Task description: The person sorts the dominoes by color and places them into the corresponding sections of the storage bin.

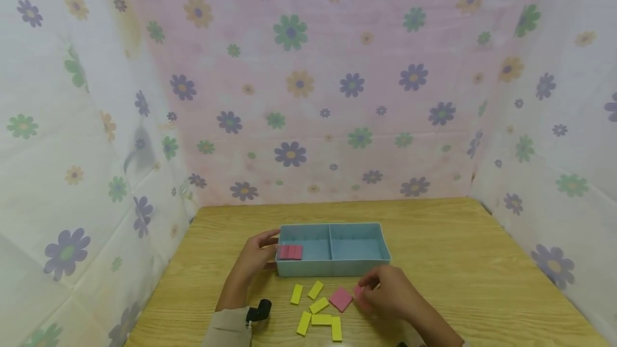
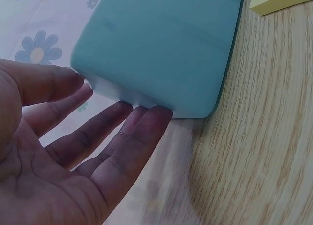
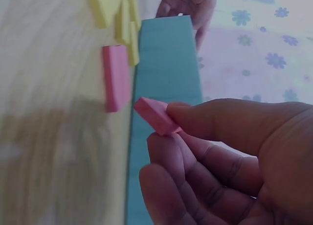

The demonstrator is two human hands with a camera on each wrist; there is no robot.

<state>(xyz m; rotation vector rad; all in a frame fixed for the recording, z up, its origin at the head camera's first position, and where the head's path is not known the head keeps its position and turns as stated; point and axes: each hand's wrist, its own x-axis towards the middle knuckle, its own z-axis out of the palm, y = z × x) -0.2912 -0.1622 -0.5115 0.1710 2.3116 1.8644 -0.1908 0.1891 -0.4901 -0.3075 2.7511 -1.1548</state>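
A light blue two-compartment box stands on the table, with several pink blocks lined up in its left compartment's near corner. My left hand rests fairly straight fingers against the box's left end, the thumb by its top edge in the left wrist view. In front of the box, my right hand pinches a pink block between thumb and fingertips, tilted and apart from the box wall. Beside it on the table lies more pink, a square-looking patch of one or more blocks.
Several yellow blocks lie scattered on the wooden table in front of the box. A divider splits the box in two. Flowered cloth hangs behind and at both sides of the table.
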